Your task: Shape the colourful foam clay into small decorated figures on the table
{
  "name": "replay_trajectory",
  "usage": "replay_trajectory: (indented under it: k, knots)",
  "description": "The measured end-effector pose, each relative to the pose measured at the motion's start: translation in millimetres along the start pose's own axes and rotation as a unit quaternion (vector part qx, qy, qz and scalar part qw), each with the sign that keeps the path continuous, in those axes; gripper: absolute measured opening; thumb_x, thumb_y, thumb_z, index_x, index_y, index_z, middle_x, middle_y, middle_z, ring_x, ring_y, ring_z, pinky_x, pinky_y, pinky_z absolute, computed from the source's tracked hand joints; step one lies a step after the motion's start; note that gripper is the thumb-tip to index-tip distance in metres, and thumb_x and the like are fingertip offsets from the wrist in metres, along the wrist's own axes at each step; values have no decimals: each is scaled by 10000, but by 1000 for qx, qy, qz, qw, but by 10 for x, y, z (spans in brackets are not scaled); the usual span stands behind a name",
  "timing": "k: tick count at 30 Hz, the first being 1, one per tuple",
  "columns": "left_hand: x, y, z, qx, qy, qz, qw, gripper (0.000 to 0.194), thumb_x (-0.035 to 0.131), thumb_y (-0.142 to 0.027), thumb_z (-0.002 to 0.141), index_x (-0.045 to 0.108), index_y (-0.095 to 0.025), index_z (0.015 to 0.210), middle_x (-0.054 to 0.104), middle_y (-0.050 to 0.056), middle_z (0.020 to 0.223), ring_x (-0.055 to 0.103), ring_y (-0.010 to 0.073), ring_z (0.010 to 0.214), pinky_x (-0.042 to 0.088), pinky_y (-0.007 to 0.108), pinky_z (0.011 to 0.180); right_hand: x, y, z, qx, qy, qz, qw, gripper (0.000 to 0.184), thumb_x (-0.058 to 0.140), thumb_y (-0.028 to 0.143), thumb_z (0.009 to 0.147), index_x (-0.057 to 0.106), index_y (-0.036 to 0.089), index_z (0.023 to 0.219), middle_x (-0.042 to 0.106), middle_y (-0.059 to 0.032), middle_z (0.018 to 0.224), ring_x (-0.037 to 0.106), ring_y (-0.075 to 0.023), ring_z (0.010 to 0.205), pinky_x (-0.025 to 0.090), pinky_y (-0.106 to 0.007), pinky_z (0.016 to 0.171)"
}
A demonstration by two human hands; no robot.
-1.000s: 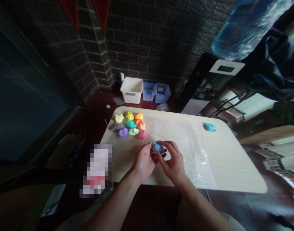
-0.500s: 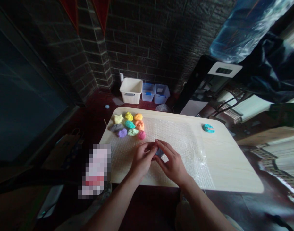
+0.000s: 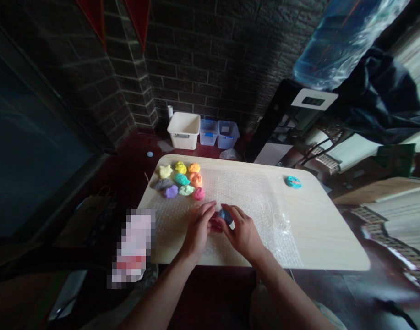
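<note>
A dark blue lump of modelling clay (image 3: 225, 215) is between my two hands, just above a sheet of bubble wrap (image 3: 251, 201). My right hand (image 3: 244, 233) pinches it with thumb and fingers from the right. On its other side, my left hand (image 3: 197, 231) has curved fingers against the lump's left and lower side, with the thumb lifted off. Part of the lump is hidden by the fingers. Beyond my left hand lie several coloured clay lumps, among them a pink one (image 3: 199, 194), a purple one (image 3: 171, 191) and a teal one (image 3: 182, 179).
A turquoise clay disc with a pinkish streak (image 3: 294, 182) lies at the right of the pale wooden table (image 3: 328, 229). Past the far edge, a cream bin (image 3: 184, 133) and two clear blue boxes (image 3: 208, 133) stand on the floor. A water dispenser (image 3: 273, 121) rises behind the table.
My hands closed over the blue clay half a second ago, then parted slightly; the left thumb has lifted and the lump shows again. The whole view has shifted slightly.
</note>
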State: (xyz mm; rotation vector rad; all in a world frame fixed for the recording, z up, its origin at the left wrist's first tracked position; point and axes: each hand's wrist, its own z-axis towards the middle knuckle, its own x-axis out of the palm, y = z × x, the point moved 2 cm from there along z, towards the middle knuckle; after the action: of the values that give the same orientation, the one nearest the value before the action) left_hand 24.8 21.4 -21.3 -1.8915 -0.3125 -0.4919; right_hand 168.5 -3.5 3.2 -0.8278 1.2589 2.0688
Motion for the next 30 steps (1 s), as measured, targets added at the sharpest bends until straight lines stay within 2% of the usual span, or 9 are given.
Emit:
replay_trajectory:
  k: [5,9,12,14,16,21,23,27,30]
  knots:
    - [91,50,-29,-38,37,-48,997,583,717,-547,830,662,-141,1246,761,102,917,733,238,812,536,291,640,-31,35,7,-40,-4,-35,999,404,568,152,904,607,161,1306,627,-190,1360,615,-340,1249,561,-499,1011]
    - [168,-9,-145,-32,75,-93,992,571,733,-513,813,662,-140,1239,771,94,915,736,262,903,531,335,760,-99,77,21,-9,-38,-14,999,141,545,170,901,681,185,937,695,-97,886,660,-246,813,551,-379,739]
    - [198,-50,-200,-54,115,-86,988,637,691,-537,837,603,-132,1321,782,105,893,745,283,915,516,370,809,-126,12,34,106,-88,56,989,331,574,315,968,614,201,660,577,-21,612,533,-160,562,423,-297,554]
    - [188,-53,-185,-65,117,-46,990,653,629,-552,881,547,-128,1371,787,112,868,752,281,865,510,377,797,-116,-85,48,225,-129,169,951,461,623,439,953,560,203,562,493,13,499,435,-125,464,332,-275,468]
    - [153,-40,-134,-60,85,-7,995,626,558,-562,918,524,-123,1365,789,124,866,751,271,800,509,374,759,-90,-181,70,326,-164,316,876,524,681,519,894,494,215,510,430,40,434,348,-97,390,242,-256,399]
    - [122,28,-36,-46,49,18,998,563,529,-538,922,539,-120,1299,783,136,904,731,240,741,509,342,686,-121,-291,140,409,-204,550,699,568,772,450,773,298,261,523,247,123,405,153,-60,339,112,-226,324]
    - [143,47,-39,-48,56,30,997,546,536,-535,918,555,-124,1277,780,128,902,727,229,728,509,331,673,-150,-312,148,414,-184,582,675,553,756,450,786,295,261,546,251,120,427,173,-69,347,157,-221,308]
    - [167,45,-54,-52,54,47,996,531,555,-551,895,593,-129,1215,776,113,866,725,221,708,505,310,643,-178,-370,156,379,-156,585,700,522,743,532,804,381,248,557,436,39,506,484,-137,470,424,-258,402]
    - [156,38,-42,-54,50,48,996,509,557,-547,889,613,-132,1178,775,108,853,726,217,700,512,306,639,-153,-401,152,402,-163,581,689,454,797,521,764,482,228,616,493,29,552,488,-127,477,400,-237,404]
